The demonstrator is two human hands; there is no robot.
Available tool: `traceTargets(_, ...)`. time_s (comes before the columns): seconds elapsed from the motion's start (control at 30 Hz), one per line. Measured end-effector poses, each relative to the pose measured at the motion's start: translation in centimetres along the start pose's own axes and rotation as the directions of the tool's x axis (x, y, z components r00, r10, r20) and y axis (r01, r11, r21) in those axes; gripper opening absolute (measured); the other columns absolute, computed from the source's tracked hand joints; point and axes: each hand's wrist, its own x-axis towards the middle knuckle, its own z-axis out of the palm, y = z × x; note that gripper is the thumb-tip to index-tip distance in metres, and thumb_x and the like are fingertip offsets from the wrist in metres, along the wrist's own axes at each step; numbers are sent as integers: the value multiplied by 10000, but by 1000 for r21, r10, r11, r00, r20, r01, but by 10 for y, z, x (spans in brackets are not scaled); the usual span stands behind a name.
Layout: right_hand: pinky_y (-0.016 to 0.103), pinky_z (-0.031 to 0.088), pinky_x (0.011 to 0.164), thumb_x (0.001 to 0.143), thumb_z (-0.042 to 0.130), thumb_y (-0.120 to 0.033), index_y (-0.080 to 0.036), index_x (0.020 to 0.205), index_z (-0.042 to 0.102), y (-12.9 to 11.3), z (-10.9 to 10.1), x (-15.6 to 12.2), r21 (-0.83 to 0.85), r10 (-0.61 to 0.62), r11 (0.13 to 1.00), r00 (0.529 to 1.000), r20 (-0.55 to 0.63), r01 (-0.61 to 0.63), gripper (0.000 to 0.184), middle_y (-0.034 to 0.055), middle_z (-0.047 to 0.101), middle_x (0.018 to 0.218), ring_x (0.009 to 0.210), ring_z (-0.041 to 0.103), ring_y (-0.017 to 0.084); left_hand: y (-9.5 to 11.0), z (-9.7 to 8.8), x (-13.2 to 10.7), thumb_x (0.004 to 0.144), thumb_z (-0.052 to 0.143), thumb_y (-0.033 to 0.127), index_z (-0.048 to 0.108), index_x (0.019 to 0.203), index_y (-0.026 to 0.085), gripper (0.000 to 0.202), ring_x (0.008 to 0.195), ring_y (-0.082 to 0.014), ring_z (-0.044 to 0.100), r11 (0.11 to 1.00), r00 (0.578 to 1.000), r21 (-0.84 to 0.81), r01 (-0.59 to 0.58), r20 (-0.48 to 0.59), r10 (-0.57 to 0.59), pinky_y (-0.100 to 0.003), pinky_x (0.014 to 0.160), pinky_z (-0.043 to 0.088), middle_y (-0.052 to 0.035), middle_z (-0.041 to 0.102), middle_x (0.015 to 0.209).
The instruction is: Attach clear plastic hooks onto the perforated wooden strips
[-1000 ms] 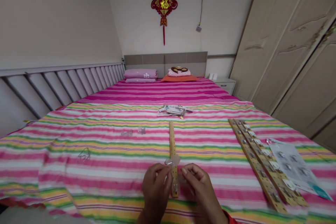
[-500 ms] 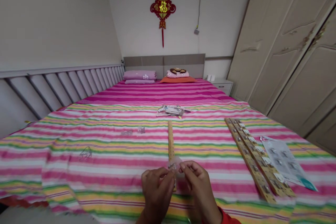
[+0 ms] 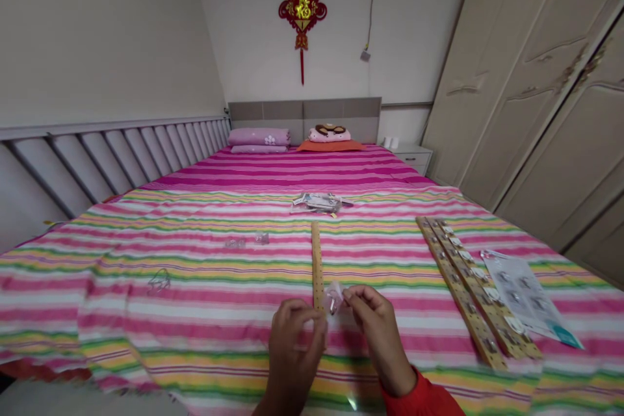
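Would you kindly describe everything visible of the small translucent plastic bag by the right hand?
The small translucent plastic bag looks thin and filmy, with a shiny metal piece seemingly inside. The right hand pinches its right edge. It appears beside the tan, hole-dotted wooden strip. Whether the left hand touches it is unclear.

1. This place is looking like a bedroom in a home, for a wide bed [image 3: 292,170] is filling most of the view.
2. At the bed's far end a grey-brown headboard [image 3: 344,116] is standing against the white wall [image 3: 253,32], while folded purple bedding [image 3: 260,137] and an orange mat [image 3: 316,147] are lying before it.
3. A small white nightstand [image 3: 413,159] is standing beside the bed.
4. A tall, panelled, cream wardrobe [image 3: 507,91] is lining the right side.
5. A red and gold ornament [image 3: 302,10] is hanging above the headboard.
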Motion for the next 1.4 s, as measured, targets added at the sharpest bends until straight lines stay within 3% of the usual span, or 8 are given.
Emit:
traceTargets(0.07,224,265,415,649,714,-407,-180,620,629,0,-1,3,-20,14,1000,1000,21,-14,243,-31,545,510,425,362,86,-7,-1,7,798,583,310,665,819,209,132,734,-161,597,947,962,-172,273,47,-269,-286,666,495,-44,636,788)
traceTargets(0.17,225,261,420,648,714,-422,-176,612,621,1,-1,9,-43,22,999,997,74,-19,265,-31,534,503,426,356,85,-15,1,19,696,668,392,667,816,177,247,708,-171,623,730,809,-349,588,250,-532,-290,664,513,-40,679,753)
traceTargets(0.27,221,249,419,632,721,-415,-174,595,603,2,2,17,-55,26,998,990,140,-18,271,-35,514,501,440,351,84,-19,7,27,610,731,397,662,794,159,308,740,-184,648,558,724,-465,687,378,-576,-294,699,518,-44,707,755)
traceTargets(0.4,219,221,406,613,717,-414,-182,552,559,10,7,32,-16,106,994,970,219,-105,287,-52,470,460,421,321,74,-27,15,29,560,778,356,665,769,145,317,674,-158,636,489,681,-480,728,425,-596,-266,656,500,-30,697,686)
traceTargets(0.53,221,162,388,602,685,-397,-192,505,515,29,10,52,-45,196,981,947,254,-191,284,-82,380,383,366,246,56,-46,25,29,520,801,321,661,755,137,329,655,-144,625,473,658,-468,747,416,-627,-251,645,481,-21,689,666)
traceTargets(0.77,232,185,391,556,645,-329,-196,442,522,72,11,81,-117,216,974,947,237,-193,215,-57,412,345,360,295,71,-82,45,26,496,790,282,617,682,142,290,593,-138,603,482,622,-401,779,399,-674,-244,598,442,1,655,591)
traceTargets(1.03,240,265,430,522,633,-305,-193,415,519,98,7,92,-178,205,970,951,231,-166,192,-30,483,384,404,378,90,-94,52,20,486,774,269,599,650,157,264,554,-131,570,523,623,-338,782,412,-665,-246,567,427,30,595,547)
traceTargets(1.4,244,272,424,556,617,-298,-196,436,522,104,5,92,-217,207,963,951,231,-157,183,-28,489,384,412,392,101,-102,55,17,526,737,228,593,644,160,198,561,-130,560,553,614,-270,788,405,-678,-238,559,418,28,592,555)
